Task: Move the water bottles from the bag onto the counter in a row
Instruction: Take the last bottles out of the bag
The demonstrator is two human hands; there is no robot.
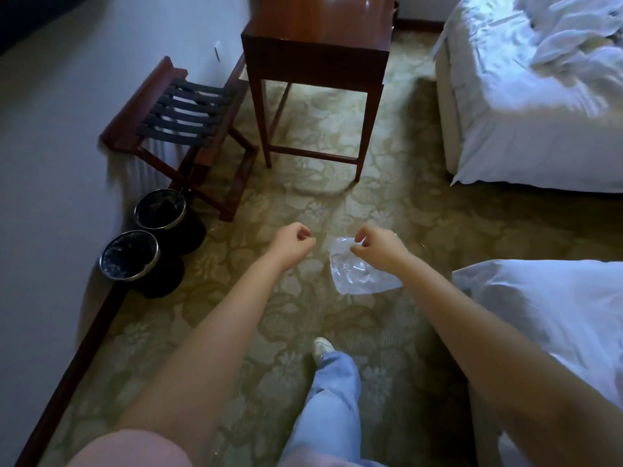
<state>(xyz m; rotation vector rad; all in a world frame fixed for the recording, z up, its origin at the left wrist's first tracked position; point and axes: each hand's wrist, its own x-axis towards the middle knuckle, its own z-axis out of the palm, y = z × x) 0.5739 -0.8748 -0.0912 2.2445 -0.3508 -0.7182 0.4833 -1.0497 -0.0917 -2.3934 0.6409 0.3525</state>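
A clear, crumpled plastic bag (357, 273) hangs above the patterned carpet from my right hand (376, 246), whose fingers pinch its top edge. It looks limp, and I see no water bottles in it or anywhere else in view. To its left, at about the same height, my left hand (292, 242) is curled into a loose fist with nothing in it. A dark wooden table (317, 42) stands ahead with a bare, glossy top.
A folding luggage rack (175, 119) stands against the left wall, with two black lined waste bins (129, 254) in front of it. Beds with white linen fill the far right (526, 96) and near right (556, 315). My leg and shoe (323, 347) stand on the carpet.
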